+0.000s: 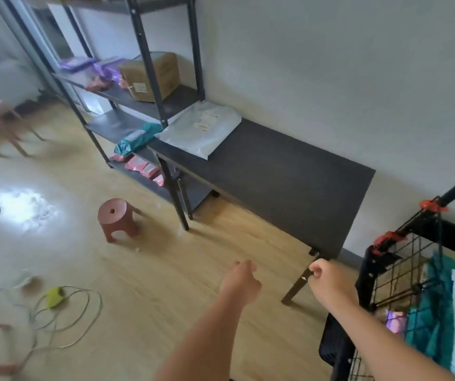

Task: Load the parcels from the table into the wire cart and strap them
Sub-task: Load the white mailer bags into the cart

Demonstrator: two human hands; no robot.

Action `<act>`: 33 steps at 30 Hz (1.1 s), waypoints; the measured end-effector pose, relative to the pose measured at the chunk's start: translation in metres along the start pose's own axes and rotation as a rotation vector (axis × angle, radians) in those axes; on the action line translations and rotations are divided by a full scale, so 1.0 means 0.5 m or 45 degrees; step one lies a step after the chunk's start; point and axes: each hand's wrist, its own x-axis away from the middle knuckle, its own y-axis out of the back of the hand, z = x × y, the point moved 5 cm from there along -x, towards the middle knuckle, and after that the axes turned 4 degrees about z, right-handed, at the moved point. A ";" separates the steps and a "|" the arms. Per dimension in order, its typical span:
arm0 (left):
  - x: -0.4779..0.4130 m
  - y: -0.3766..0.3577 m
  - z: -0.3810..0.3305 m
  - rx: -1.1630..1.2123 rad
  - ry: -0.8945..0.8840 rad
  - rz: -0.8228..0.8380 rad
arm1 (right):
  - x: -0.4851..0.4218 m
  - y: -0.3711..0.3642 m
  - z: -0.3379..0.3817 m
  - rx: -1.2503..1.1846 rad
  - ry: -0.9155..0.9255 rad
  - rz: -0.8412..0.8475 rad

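A grey-white poly parcel (200,127) with a label lies on the far left end of the black table (289,185). The black wire cart (402,273) stands at the right edge, with teal and white parcels (437,312) inside and red clips on its frame. My left hand (241,281) reaches forward over the floor with loosely curled fingers and holds nothing. My right hand (328,279) hangs near the table's near corner, between the table leg and the cart, fingers loosely curled and empty.
A dark metal shelf rack (149,78) stands left of the table with a cardboard box (150,75), purple, teal and pink packets. A red-brown stool (117,218) sits on the wooden floor. Cables and a yellow-green object (54,296) lie at the lower left.
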 end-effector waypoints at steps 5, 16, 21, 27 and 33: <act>0.002 0.056 0.086 0.075 0.053 -0.046 | -0.007 -0.043 0.086 0.119 0.091 0.090; -0.004 0.152 0.190 0.112 0.160 -0.151 | -0.053 -0.088 0.224 0.204 0.231 0.177; -0.042 0.211 0.198 0.083 0.192 -0.182 | -0.118 -0.088 0.305 0.155 0.307 0.230; -0.159 0.309 0.175 0.047 0.220 -0.204 | -0.256 -0.084 0.388 0.138 0.272 0.239; -0.298 0.398 0.117 0.004 0.225 -0.195 | -0.412 -0.059 0.447 0.079 0.206 0.256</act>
